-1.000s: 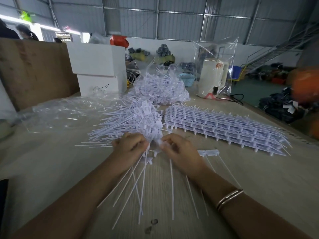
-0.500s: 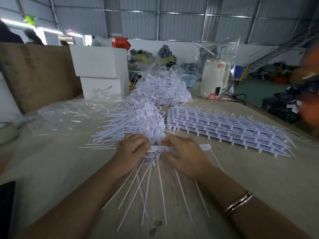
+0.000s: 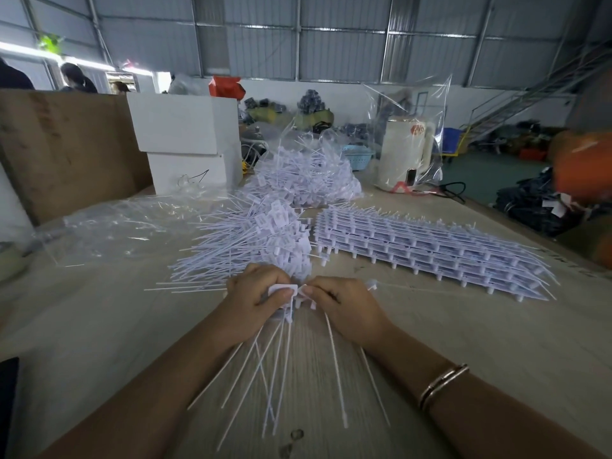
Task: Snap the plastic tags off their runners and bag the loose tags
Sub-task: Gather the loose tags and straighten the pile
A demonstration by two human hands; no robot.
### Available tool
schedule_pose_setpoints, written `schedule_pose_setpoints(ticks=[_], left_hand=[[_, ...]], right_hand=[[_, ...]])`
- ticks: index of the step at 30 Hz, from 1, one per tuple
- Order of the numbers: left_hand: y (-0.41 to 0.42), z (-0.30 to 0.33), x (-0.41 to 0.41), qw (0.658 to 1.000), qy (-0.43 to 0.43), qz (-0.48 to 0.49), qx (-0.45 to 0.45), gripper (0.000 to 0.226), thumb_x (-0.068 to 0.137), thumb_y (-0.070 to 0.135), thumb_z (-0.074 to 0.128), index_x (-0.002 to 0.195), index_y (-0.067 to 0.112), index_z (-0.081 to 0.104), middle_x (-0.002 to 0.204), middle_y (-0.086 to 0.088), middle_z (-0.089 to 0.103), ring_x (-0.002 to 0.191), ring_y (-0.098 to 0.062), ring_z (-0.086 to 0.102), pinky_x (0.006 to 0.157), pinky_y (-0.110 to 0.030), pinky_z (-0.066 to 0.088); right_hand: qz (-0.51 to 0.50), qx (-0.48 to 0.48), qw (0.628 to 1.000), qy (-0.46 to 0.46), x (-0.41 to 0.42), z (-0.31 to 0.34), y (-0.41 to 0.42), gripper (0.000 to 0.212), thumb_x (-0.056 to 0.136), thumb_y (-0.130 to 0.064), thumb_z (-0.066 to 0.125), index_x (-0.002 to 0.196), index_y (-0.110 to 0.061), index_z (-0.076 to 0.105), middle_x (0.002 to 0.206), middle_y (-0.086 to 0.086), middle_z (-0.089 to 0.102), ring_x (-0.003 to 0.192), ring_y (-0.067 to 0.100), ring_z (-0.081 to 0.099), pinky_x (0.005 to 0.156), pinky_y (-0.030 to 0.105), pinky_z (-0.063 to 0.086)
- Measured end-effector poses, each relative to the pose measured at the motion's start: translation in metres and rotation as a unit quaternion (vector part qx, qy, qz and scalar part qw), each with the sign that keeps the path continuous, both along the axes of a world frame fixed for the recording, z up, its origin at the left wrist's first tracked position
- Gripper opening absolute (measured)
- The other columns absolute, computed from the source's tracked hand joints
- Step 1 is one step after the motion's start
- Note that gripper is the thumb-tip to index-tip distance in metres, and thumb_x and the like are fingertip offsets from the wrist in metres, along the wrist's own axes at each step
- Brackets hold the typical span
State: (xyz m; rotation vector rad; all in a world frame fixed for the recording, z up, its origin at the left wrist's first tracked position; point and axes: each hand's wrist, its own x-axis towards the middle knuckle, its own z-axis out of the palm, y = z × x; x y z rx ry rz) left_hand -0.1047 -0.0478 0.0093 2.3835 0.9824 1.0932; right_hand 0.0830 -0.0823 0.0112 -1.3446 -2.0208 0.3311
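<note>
My left hand (image 3: pixel 256 298) grips a bunch of loose white tags (image 3: pixel 283 291) by their heads, and their long thin tails fan out toward me over the table. My right hand (image 3: pixel 344 304) pinches the runner strip (image 3: pixel 306 298) with a few tags still on it, right beside the left hand. Behind my hands lies a heap of loose tags (image 3: pixel 261 240). A stack of whole runners (image 3: pixel 427 250) stretches to the right. A clear bag stuffed with tags (image 3: pixel 308 180) stands farther back.
Flat clear plastic bags (image 3: pixel 112 226) lie at the left. White boxes (image 3: pixel 188 140) and a brown board (image 3: pixel 66 147) stand behind them. A white kettle in plastic (image 3: pixel 405 154) stands at the back right with a black cable. A dark object (image 3: pixel 8 405) shows at the left edge.
The runner strip that stuck out to the right is now drawn in between my hands. More tails hang under my left hand. Both hands sit closer together.
</note>
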Motion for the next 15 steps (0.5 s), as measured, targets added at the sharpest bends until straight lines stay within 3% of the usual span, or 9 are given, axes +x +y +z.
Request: schedule_pose_setpoints(ticks=[3,5,7,9,12,15], left_hand=[[0.0,-0.002,0.002,0.999,-0.038,-0.014,-0.02,0.028,0.085,0.04,0.051,0.081,0.015,0.064,0.082,-0.001,0.061,0.086,-0.016,0.053,0.08,-0.036,0.04],[-0.003,0.0,-0.002,0.985,-0.13,-0.032,-0.11,0.012,0.089,0.02,0.058,0.082,0.012,0.062,0.087,-0.016,0.06,0.082,-0.014,0.055,0.074,-0.023,0.041],[-0.005,0.002,-0.008,0.971,-0.186,-0.038,-0.148,0.015,0.087,0.02,0.056,0.077,0.01,0.061,0.083,-0.021,0.056,0.076,-0.013,0.052,0.071,-0.022,0.039],[-0.003,0.002,-0.009,0.986,-0.123,0.001,-0.112,0.02,0.079,0.034,0.051,0.068,0.019,0.059,0.073,-0.006,0.056,0.078,-0.013,0.048,0.078,-0.032,0.035],[0.001,-0.001,0.0,0.984,0.084,0.157,-0.006,0.017,0.084,0.043,0.043,0.076,0.037,0.057,0.09,0.016,0.056,0.102,-0.011,0.044,0.087,-0.032,0.021],[-0.002,-0.001,0.003,0.982,0.069,0.177,0.027,0.032,0.088,0.048,0.036,0.097,0.034,0.064,0.106,0.02,0.05,0.11,-0.007,0.04,0.088,-0.03,0.017]], right_hand=[[0.002,0.002,1.0,0.025,0.002,0.0,0.001,0.025,0.097,-0.026,0.047,0.083,-0.014,0.064,0.074,-0.004,0.065,0.071,0.011,0.061,0.071,0.035,0.049],[-0.042,0.001,0.991,0.128,0.008,0.003,0.001,0.024,0.098,-0.025,0.045,0.08,-0.028,0.06,0.071,-0.009,0.061,0.066,0.007,0.058,0.067,0.031,0.049],[-0.067,0.004,0.985,0.161,0.014,0.005,0.0,0.02,0.098,-0.03,0.044,0.082,-0.035,0.056,0.073,-0.009,0.06,0.065,0.005,0.056,0.066,0.031,0.049],[-0.049,0.019,0.997,0.06,0.011,0.005,-0.003,0.011,0.096,-0.034,0.047,0.089,-0.034,0.056,0.08,-0.011,0.06,0.069,0.003,0.055,0.067,0.028,0.049],[-0.028,0.055,0.994,-0.091,-0.007,0.003,-0.007,0.02,0.093,-0.038,0.051,0.107,-0.025,0.058,0.095,-0.008,0.063,0.084,0.008,0.058,0.081,0.033,0.046],[-0.039,0.103,0.986,-0.124,-0.018,0.004,-0.013,0.029,0.091,-0.041,0.051,0.113,-0.023,0.054,0.101,-0.006,0.064,0.092,0.015,0.059,0.087,0.034,0.04]])
